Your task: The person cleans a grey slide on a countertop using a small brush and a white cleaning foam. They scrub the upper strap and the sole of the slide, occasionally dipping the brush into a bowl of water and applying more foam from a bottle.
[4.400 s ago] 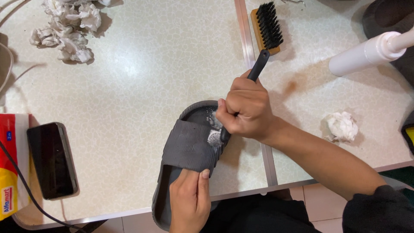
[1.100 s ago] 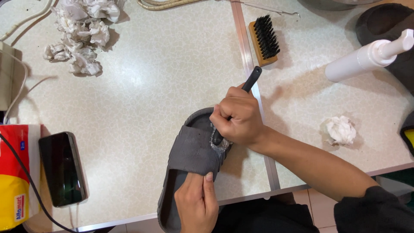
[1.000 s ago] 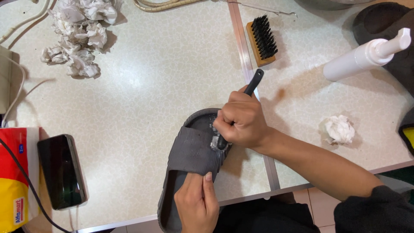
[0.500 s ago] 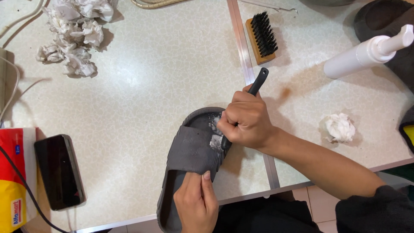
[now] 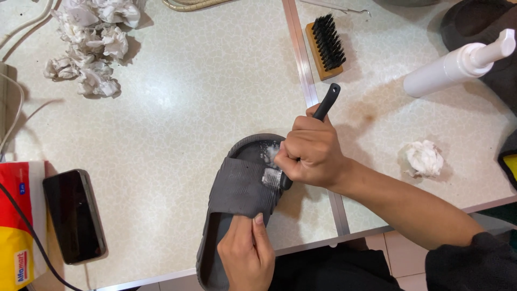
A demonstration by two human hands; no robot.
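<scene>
A dark grey slipper lay at the near edge of the pale tabletop, its toe wet with white foam. The left hand pinched the strap, while the right hand was closed around a black-handled brush pressed against it. A wooden brush, a white pump bottle and crumpled tissues lay beyond.

Open tabletop lies left of and beyond the grey slide sandal. Obstacles: crumpled tissues at far left; phone at near left; wooden brush beyond the right hand; white pump bottle and a tissue wad to the right, with a clear lane between them. The dark shape at far right is probably another shoe.
</scene>
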